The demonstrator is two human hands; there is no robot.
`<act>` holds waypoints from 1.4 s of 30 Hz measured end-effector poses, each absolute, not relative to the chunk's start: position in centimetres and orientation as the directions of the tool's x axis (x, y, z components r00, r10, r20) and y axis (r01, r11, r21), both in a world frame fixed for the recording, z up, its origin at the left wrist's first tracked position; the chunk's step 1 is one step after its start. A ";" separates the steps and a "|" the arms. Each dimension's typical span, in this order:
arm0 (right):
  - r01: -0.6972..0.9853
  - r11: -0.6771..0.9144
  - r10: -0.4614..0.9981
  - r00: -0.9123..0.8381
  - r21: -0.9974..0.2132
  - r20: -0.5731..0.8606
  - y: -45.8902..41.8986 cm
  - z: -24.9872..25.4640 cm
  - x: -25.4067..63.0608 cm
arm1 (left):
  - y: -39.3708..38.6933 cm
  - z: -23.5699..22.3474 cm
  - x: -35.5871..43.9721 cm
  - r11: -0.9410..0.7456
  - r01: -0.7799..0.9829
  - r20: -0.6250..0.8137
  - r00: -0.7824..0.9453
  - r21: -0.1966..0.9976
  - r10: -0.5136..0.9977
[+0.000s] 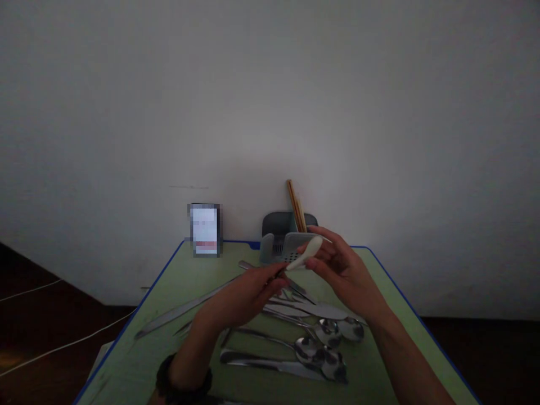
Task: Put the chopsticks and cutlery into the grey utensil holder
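Note:
A short white spoon (304,254) is tilted above the table between my two hands. My left hand (248,289), with a dark band at the wrist, has its fingers closed at the spoon's lower handle end; the exact grip is partly hidden. The thumb and fingers of my right hand (341,267) close round the spoon near its upper, wider end. Under the hands lie metal spoons (327,333), a table knife (270,363) and other steel cutlery, some of it overlapping. Right behind the white spoon stands a grey cutlery holder (266,247), partly covered by my right hand.
Wooden chopsticks (296,205) stand in the holder, leaning left. A phone-like device (205,229) with a lit, blurred screen stands at the back left. The green table (164,298) has a blue edge and meets a plain wall (270,112). White cables (67,349) run at the left.

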State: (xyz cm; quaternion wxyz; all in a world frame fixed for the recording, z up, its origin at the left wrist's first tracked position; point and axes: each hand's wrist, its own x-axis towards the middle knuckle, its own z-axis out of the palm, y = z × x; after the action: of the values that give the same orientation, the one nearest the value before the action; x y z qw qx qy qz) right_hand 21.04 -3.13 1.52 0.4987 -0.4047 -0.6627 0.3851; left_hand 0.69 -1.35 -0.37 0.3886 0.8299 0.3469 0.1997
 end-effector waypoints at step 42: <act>0.403 0.510 0.828 0.008 -0.760 0.560 -1.2 5.5 23.3 | 3.2 -1.2 2.1 -0.452 0.667 0.527 0.103 0.592 0.844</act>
State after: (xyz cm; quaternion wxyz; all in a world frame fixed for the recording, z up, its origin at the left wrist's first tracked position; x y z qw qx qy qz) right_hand 23.32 -1.19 5.53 0.5451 -0.4549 -0.6767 0.1950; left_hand 2.12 3.16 -1.23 0.1026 0.7356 0.5134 0.4299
